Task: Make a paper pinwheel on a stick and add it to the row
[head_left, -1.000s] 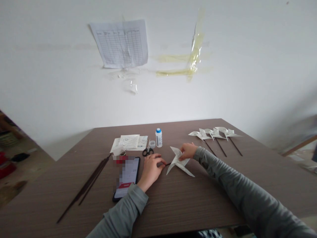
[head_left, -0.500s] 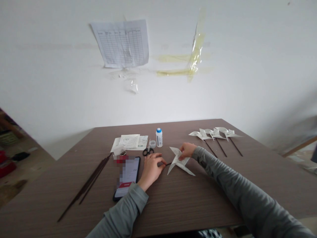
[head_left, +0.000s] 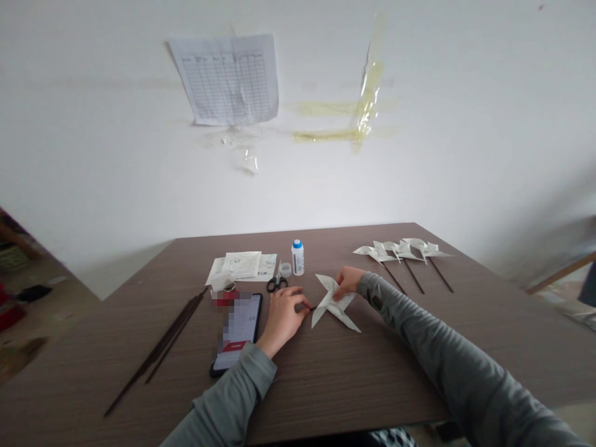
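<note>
Near the table's middle lies a paper pinwheel (head_left: pixel 336 308), cut from printed sheet, its pointed blades spread. My right hand (head_left: pixel 348 282) presses its fingers onto the upper part of the paper, closed on it. Just left of the blades, my left hand (head_left: pixel 285 315) pinches a thin dark stick (head_left: pixel 313 308) between thumb and forefinger; most of the stick is hidden by the hand and paper. Scissors (head_left: pixel 277 284) with black handles lie right behind my left hand. A phone (head_left: pixel 236 335) rests to the left of that hand.
Three pinwheels on sticks (head_left: pixel 427 249) lie at the back right. Behind the scissors stand a glue bottle (head_left: pixel 298 258) with a blue cap and a small clear cup (head_left: pixel 285 269). Paper sheets (head_left: pixel 242 265) and a bundle of dark sticks (head_left: pixel 161 341) are on the left.
The pinwheel's blades have shifted slightly to the left, toward my left hand, and my right hand has moved slightly with them. Both hands keep their hold.
</note>
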A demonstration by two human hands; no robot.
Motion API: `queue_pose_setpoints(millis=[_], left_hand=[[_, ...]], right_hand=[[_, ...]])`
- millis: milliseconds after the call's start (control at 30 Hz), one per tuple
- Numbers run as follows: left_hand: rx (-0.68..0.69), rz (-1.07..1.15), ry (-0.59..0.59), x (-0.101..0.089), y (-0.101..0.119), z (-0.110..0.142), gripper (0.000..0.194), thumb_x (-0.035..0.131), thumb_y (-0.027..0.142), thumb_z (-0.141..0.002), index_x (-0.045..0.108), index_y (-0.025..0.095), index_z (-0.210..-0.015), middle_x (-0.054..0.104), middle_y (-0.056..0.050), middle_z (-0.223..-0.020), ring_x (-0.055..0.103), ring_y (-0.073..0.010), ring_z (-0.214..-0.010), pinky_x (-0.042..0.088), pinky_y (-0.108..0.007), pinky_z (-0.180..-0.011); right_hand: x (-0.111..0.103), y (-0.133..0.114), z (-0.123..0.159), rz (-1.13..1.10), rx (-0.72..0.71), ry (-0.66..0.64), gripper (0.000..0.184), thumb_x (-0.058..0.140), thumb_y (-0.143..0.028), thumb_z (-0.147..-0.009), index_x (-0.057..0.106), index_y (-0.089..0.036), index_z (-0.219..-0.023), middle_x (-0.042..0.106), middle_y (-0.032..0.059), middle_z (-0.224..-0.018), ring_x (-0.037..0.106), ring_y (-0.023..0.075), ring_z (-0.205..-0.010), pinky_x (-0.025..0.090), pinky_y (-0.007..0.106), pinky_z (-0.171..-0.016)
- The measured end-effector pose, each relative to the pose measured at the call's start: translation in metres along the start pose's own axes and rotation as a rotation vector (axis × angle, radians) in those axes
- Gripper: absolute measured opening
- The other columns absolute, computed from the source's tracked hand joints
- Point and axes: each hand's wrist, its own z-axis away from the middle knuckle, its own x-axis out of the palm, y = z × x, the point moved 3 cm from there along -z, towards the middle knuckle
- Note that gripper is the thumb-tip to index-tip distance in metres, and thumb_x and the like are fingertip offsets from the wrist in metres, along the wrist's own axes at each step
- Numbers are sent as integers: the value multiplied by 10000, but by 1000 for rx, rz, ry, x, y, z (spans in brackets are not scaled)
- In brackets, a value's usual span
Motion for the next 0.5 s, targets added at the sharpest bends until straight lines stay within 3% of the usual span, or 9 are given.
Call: queue_pose_setpoints(millis=[200, 500], left_hand=[[-3, -3, -2, -1, 1, 1, 281, 897, 70, -1029, 1031, 314, -1069, 887, -110, -1740, 728, -441, -1728, 449, -792, -1548], [-8, -20, -8, 1, 1, -1, 281, 895, 67, -1018, 1031, 304, -1084, 878, -122, -1756, 733, -437, -1739, 455, -796, -1551]], right_hand=[[-2, -1, 5, 2, 43, -8, 182, 1108, -266, -706, 929, -243, -682, 704, -31, -640, 724, 215, -777, 592, 292, -752], [-1, 3, 3, -10, 51, -6, 144, 1084, -310, -699, 966, -238, -742, 672, -40, -642, 719, 223, -798, 588, 312, -777]])
